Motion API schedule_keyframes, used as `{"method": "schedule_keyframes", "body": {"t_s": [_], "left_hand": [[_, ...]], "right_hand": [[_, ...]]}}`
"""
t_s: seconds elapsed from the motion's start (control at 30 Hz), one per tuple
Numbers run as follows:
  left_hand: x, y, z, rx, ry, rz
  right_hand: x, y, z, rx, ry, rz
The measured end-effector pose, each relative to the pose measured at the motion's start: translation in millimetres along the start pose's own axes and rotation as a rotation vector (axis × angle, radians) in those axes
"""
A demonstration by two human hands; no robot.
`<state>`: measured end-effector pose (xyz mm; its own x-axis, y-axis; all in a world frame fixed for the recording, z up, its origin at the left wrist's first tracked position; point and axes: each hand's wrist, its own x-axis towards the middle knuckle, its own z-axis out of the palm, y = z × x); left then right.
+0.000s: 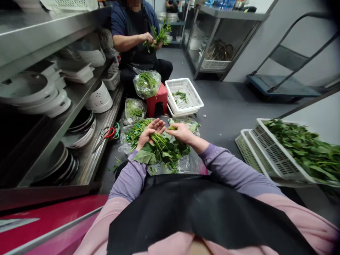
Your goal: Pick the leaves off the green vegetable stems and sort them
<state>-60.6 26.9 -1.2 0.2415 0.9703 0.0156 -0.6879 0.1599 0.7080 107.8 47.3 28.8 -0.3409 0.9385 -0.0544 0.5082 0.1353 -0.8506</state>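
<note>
My left hand [149, 134] holds a bunch of leafy greens [160, 145], its thumb over the stems and its fingers stretched out. The broad leaves hang down toward my lap. Just to the right, my right hand [182, 134] is closed in a pinch on a green stem [173, 128], whose far part is hidden by the hand. Beyond my left hand, a heap of thin-stemmed greens [136, 131] lies on plastic on the floor. More greens in a plastic bag [186, 124] lie beyond my right hand.
A co-worker [138, 39] sits opposite, holding greens. Between us stand a red stool [157, 101] with bagged greens and a white basket [196, 97]. Scissors [106, 134] rest on the left shelf's edge. At right are baskets of leafy greens [305, 148] and a trolley [284, 86].
</note>
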Motion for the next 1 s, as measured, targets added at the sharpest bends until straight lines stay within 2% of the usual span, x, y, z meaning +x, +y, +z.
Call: {"method": "schedule_keyframes", "body": {"t_s": [0.07,0.13,0.3,0.4,0.47,0.57,0.67,0.77,0.87,1.0], "left_hand": [[0,-7,2.1,-0.014,-0.025,-0.012],[-1,-14,4.8,-0.007,-0.041,-0.038],[-2,-20,10.0,-0.018,-0.081,-0.067],[1,-17,6.9,0.019,-0.031,-0.122],[4,-14,1.9,0.106,0.043,-0.176],[4,-9,-4.0,0.397,0.097,-0.18],[0,-5,0.1,0.587,-0.016,-0.18],[-6,-7,11.2,0.49,-0.158,-0.205],[-9,-11,17.9,0.44,-0.162,-0.206],[-8,-14,15.7,0.476,-0.155,-0.189]], "right_hand": [[-17,0,5,0.03,-0.158,0.041],[-25,2,9,0.083,-0.231,0.079],[-28,13,9,0.414,-0.156,0.204],[-32,18,1,0.524,-0.106,0.255],[-35,22,-6,0.525,-0.142,0.279],[-36,27,-18,0.552,-0.204,0.316],[-35,30,-29,0.566,-0.297,0.351],[-35,32,-31,0.529,-0.429,0.371],[-38,35,-26,0.557,-0.514,0.358],[-43,39,-18,0.686,-0.486,0.371]]}}
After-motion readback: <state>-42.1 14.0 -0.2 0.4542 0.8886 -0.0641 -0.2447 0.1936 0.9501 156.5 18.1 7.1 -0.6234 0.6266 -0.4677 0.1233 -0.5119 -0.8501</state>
